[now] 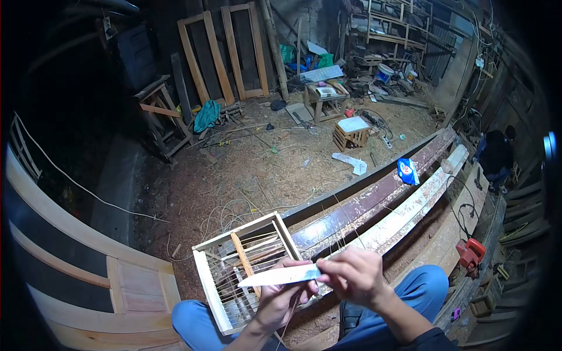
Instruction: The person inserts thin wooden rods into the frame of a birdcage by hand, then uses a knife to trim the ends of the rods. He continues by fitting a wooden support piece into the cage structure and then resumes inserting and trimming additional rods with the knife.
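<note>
The workshop floor (257, 169) is bare earth strewn with sawdust and shavings. Loose white cord (225, 213) lies coiled on it at centre left. Further back, upper centre, stand a small slatted crate (351, 133) and a low wooden table (325, 99), with a white scrap (351, 162) just in front of the crate. A teal cloth (206, 115) lies at upper left. A long dark beam (363, 205) and a pale plank (410, 207) run diagonally at right; a blue packet (408, 171) sits on the beam. The beam's near end passes behind a wooden cage (246, 269).

floor (252, 169): sawdust, shavings | wooden frames (222, 52) against back wall (304, 20) | dim light
</note>
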Motion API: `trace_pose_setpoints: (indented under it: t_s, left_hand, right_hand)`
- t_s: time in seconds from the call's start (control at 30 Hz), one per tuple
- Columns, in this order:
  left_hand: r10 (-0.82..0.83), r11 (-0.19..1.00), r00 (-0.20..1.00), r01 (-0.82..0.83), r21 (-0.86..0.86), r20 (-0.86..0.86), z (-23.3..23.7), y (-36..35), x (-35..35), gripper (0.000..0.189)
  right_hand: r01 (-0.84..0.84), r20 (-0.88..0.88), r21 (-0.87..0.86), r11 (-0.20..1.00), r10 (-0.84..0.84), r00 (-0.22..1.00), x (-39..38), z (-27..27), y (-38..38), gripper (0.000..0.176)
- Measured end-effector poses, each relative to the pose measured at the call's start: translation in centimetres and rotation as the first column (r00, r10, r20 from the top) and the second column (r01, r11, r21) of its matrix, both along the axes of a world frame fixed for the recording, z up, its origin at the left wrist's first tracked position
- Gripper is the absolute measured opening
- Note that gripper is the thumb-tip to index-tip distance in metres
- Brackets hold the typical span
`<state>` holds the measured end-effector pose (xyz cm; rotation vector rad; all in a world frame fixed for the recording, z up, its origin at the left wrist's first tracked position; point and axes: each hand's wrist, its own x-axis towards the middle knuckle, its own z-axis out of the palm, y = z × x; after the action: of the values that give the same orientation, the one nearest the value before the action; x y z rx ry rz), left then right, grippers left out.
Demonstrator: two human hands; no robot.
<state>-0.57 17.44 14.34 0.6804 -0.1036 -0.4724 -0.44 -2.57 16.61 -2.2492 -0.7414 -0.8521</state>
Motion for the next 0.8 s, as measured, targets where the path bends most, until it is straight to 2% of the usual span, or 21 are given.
trace_pose_setpoints:
  t_s: [0.1,0.17,0.23,0.27,0.3,0.37,0.4,0.43,0.5,0.53,0.57,0.63,0.67,0.7,0.8]
  left_hand:
    - [0.001,0.996,0.995,0.008,-0.090,0.096,-0.2,-0.1,0.5,0.021]
    - [0.015,0.998,0.992,-0.006,-0.070,0.124,0.1,0.0,0.3,0.023]
    - [-0.038,0.998,0.999,0.036,0.042,0.031,0.3,0.4,0.4,0.027]
    - [0.099,0.978,0.993,-0.084,0.190,-0.069,1.4,-0.6,-0.1,0.032]
    - [0.092,0.988,0.995,-0.087,0.129,-0.032,1.3,-0.6,-0.2,0.035]
    - [-0.017,0.997,0.994,0.025,-0.067,0.110,-0.4,-0.3,0.5,0.034]
    - [-0.025,0.998,0.993,0.031,-0.054,0.114,-0.3,-0.2,0.5,0.033]
    - [-0.023,0.998,0.992,0.030,-0.055,0.120,-0.3,-0.2,0.4,0.033]
    - [0.030,0.999,0.994,-0.034,0.030,0.103,-0.2,-0.5,0.1,0.033]
    - [-0.004,0.990,0.998,-0.005,0.143,0.060,-0.3,0.1,0.3,0.036]
    - [-0.008,0.998,0.999,0.005,0.067,0.052,-0.6,0.2,0.0,0.038]
    - [-0.010,0.997,0.999,0.007,0.072,0.049,-0.4,-0.4,0.1,0.038]
    - [-0.020,0.997,0.994,0.012,0.073,0.104,-0.4,-0.5,0.5,0.038]
    - [-0.063,0.998,0.990,0.060,0.034,0.123,-0.7,-0.7,0.5,0.038]
    - [-0.086,0.964,0.993,0.064,0.257,0.076,1.7,-2.3,0.2,0.040]
  right_hand:
    - [0.193,0.032,0.078,0.978,-0.196,0.980,1.5,-0.4,-1.8,0.018]
    - [0.247,0.031,0.081,0.966,-0.250,0.968,1.5,0.0,-2.6,0.018]
    - [0.066,0.072,0.144,0.987,-0.077,0.994,0.6,0.0,-1.5,0.020]
    - [0.011,0.044,0.062,0.998,-0.014,0.999,-0.1,0.8,-1.1,0.021]
    - [0.011,0.022,-0.001,1.000,-0.010,1.000,-0.4,1.5,-0.5,0.017]
    - [0.214,-0.028,0.054,0.975,-0.213,0.977,0.7,-0.1,-1.9,0.014]
    - [0.267,-0.062,0.136,0.954,-0.261,0.963,1.0,0.4,-2.0,0.013]
    - [0.267,-0.058,0.156,0.951,-0.261,0.964,0.8,0.8,-2.2,0.014]
    - [0.126,0.038,0.163,0.979,-0.133,0.990,0.2,0.4,-1.7,0.016]
    - [0.040,0.005,0.132,0.990,-0.041,0.999,-0.4,0.7,-1.1,0.020]
    - [0.042,-0.047,0.018,0.999,-0.041,0.998,-1.0,1.4,-0.7,0.021]
    - [0.076,-0.085,-0.015,0.997,-0.077,0.993,-0.7,0.7,-1.4,0.020]
    - [0.116,-0.086,0.036,0.993,-0.113,0.990,-0.4,0.6,-2.3,0.019]
    - [0.193,-0.131,0.012,0.981,-0.190,0.973,-0.3,1.6,-3.3,0.018]
    - [0.195,-0.326,0.154,0.969,-0.137,0.935,0.1,4.5,-6.6,0.020]
